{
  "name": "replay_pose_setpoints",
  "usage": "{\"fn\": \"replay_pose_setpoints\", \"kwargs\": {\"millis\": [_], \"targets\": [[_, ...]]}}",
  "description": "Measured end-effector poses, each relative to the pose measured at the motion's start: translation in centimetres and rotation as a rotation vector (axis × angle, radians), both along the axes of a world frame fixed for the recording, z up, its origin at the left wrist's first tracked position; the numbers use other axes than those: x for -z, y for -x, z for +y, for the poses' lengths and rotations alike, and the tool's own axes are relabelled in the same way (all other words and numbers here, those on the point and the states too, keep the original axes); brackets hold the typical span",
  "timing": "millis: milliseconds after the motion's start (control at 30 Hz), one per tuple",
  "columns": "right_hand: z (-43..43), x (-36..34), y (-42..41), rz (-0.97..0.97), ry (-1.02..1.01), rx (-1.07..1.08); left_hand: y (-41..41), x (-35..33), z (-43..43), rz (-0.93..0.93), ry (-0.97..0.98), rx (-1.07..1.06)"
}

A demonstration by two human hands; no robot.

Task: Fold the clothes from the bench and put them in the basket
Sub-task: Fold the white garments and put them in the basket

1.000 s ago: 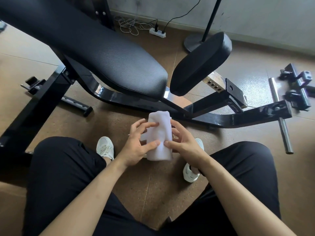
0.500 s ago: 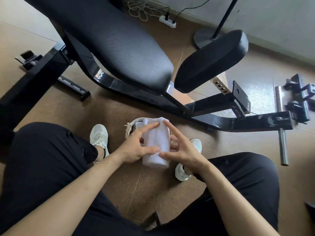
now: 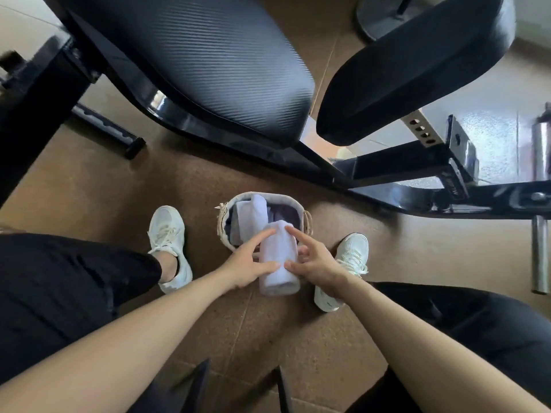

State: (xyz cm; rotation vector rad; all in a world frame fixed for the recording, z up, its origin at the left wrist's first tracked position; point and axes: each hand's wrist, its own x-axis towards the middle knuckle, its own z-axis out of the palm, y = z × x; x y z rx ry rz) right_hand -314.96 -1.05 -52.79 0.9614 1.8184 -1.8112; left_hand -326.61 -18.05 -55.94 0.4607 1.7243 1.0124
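Observation:
A white rolled cloth point(image 3: 278, 257) is held between both hands just above the near rim of a small woven basket point(image 3: 222, 225) on the floor. My left hand point(image 3: 246, 262) grips the roll's left side with thumb and fingers. My right hand point(image 3: 313, 260) grips its right side. Inside the basket lie another white rolled cloth point(image 3: 258, 216) and dark purple folded clothes point(image 3: 284, 214). The black padded bench point(image 3: 208, 61) stands beyond the basket with nothing on the part I see.
My white shoes point(image 3: 168, 236) point(image 3: 347, 263) flank the basket on the brown floor. The bench's black steel frame point(image 3: 402, 186) runs right behind the basket, a second pad point(image 3: 414, 64) juts above it, and a chrome bar point(image 3: 539, 251) lies at the right.
The view has tilted down and closer. Both hands have lowered the white roll toward the basket, which now shows fully with clothes inside.

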Motion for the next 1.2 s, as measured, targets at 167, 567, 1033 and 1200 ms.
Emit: {"fn": "replay_pose_setpoints", "kwargs": {"millis": [167,567,1033,1200], "targets": [[2.8,7.0,2.6,-0.126,-0.183,0.002,2.2,5.4,2.0,0.412,0.267,0.097],[6.9,19.7,6.9,-0.045,-0.473,-0.081,7.4,18.0,6.0,0.841,0.396,0.694],[4.8,23.8,8.1,-0.148,-1.067,-0.487,9.4,21.0,4.2,0.808,0.464,0.516],[5.4,23.3,7.8,0.005,-1.179,-0.968,8.8,21.5,3.4,0.835,0.491,0.520]]}}
